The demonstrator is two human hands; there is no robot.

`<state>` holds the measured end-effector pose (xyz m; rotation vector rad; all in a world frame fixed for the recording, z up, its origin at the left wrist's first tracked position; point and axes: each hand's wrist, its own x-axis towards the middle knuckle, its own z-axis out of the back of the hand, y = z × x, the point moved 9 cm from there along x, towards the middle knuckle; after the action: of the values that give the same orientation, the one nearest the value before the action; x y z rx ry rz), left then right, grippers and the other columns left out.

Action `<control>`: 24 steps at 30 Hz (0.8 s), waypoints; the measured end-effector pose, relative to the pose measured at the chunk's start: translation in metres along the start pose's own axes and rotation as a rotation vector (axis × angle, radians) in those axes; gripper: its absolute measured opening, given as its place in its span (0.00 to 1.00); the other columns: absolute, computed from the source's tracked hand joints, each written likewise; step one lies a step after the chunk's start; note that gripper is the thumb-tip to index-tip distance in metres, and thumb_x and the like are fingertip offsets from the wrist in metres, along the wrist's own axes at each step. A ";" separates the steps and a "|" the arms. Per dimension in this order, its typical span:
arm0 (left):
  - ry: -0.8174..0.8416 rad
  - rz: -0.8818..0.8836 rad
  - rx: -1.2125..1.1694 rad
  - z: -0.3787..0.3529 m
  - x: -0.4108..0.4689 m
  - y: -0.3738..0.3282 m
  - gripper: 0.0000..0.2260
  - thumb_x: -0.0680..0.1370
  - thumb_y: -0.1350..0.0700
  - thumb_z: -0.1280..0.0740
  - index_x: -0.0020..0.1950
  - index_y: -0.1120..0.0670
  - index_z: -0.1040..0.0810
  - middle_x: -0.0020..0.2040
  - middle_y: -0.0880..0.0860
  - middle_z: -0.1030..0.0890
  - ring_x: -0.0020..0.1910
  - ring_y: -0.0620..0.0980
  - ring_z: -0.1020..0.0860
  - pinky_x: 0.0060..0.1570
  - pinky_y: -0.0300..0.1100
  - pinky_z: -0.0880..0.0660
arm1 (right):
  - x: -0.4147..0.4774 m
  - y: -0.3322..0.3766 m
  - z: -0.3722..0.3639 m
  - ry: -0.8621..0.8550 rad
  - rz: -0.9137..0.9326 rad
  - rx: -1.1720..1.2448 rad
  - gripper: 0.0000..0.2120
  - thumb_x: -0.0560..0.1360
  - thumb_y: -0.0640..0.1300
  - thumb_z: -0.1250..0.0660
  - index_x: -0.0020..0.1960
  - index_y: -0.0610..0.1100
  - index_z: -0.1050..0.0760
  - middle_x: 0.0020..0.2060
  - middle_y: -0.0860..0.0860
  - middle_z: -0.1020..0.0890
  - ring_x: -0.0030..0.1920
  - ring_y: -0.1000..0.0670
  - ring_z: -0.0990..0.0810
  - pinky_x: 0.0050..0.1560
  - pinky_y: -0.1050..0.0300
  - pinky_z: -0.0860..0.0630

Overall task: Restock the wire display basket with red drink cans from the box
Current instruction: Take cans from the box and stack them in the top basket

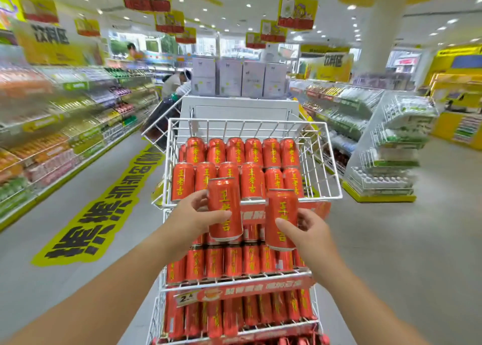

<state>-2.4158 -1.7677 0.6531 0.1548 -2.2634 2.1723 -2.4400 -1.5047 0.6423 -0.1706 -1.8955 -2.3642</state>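
Observation:
A white wire display basket [323, 162] tops a tiered rack straight ahead, holding two rows of upright red drink cans [251, 179] with yellow lettering. My left hand [195, 214] grips one red can [225, 209] upright, just in front of the basket's front rim. My right hand [310, 230] grips a second red can [281, 219] beside it, slightly lower. Both cans are in the air, in front of the rack. The lower tiers [234, 264] are filled with the same red cans. The box is not in view.
Stocked drink shelves [52, 141] run along the left aisle, with a yellow floor sticker [99, 211]. Behind the rack stands a white unit with pale cartons [234, 78]. A wire rack of bottles [391, 146] is at the right. Two people [174, 81] are far back.

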 end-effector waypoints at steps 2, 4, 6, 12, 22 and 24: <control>-0.041 -0.035 0.012 -0.008 0.014 -0.018 0.29 0.62 0.55 0.15 0.61 0.53 0.19 0.58 0.56 0.16 0.53 0.54 0.16 0.53 0.55 0.18 | 0.025 0.009 0.012 0.016 0.021 0.000 0.37 0.58 0.68 0.23 0.61 0.50 0.20 0.52 0.54 0.14 0.54 0.52 0.16 0.59 0.44 0.20; -0.059 -0.059 0.016 -0.020 0.028 -0.034 0.22 0.67 0.59 0.19 0.59 0.54 0.18 0.56 0.58 0.15 0.49 0.54 0.15 0.44 0.46 0.18 | 0.052 0.016 0.023 0.040 0.035 -0.012 0.36 0.59 0.68 0.24 0.62 0.50 0.21 0.52 0.54 0.14 0.53 0.52 0.16 0.59 0.44 0.20; -0.069 -0.068 0.035 -0.031 0.043 -0.045 0.18 0.67 0.61 0.20 0.56 0.53 0.16 0.54 0.59 0.15 0.48 0.54 0.15 0.43 0.44 0.19 | 0.077 0.023 0.035 0.055 0.050 -0.014 0.30 0.62 0.65 0.24 0.59 0.51 0.20 0.50 0.54 0.14 0.51 0.51 0.15 0.57 0.45 0.19; -0.104 -0.072 0.193 -0.066 0.094 -0.061 0.14 0.68 0.61 0.19 0.48 0.46 0.13 0.48 0.50 0.12 0.50 0.50 0.14 0.52 0.42 0.20 | 0.153 0.014 0.061 0.094 0.071 -0.019 0.29 0.66 0.62 0.23 0.61 0.48 0.21 0.51 0.51 0.14 0.50 0.50 0.15 0.54 0.48 0.18; -0.212 0.039 0.551 -0.085 0.169 -0.033 0.42 0.53 0.37 0.15 0.63 0.48 0.20 0.56 0.48 0.16 0.56 0.48 0.17 0.60 0.52 0.21 | 0.227 -0.030 0.071 0.099 0.026 -0.032 0.33 0.66 0.62 0.23 0.65 0.47 0.23 0.58 0.52 0.18 0.58 0.51 0.19 0.61 0.48 0.22; -0.210 0.048 0.616 -0.092 0.177 -0.032 0.37 0.56 0.40 0.15 0.61 0.49 0.20 0.55 0.47 0.16 0.54 0.48 0.18 0.59 0.52 0.21 | 0.236 -0.036 0.071 0.088 0.031 -0.032 0.31 0.69 0.58 0.23 0.67 0.46 0.25 0.61 0.53 0.20 0.60 0.52 0.22 0.62 0.50 0.25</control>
<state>-2.5959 -1.6894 0.7009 0.3416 -1.5994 2.9268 -2.6773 -1.4304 0.6591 -0.0953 -1.8040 -2.3421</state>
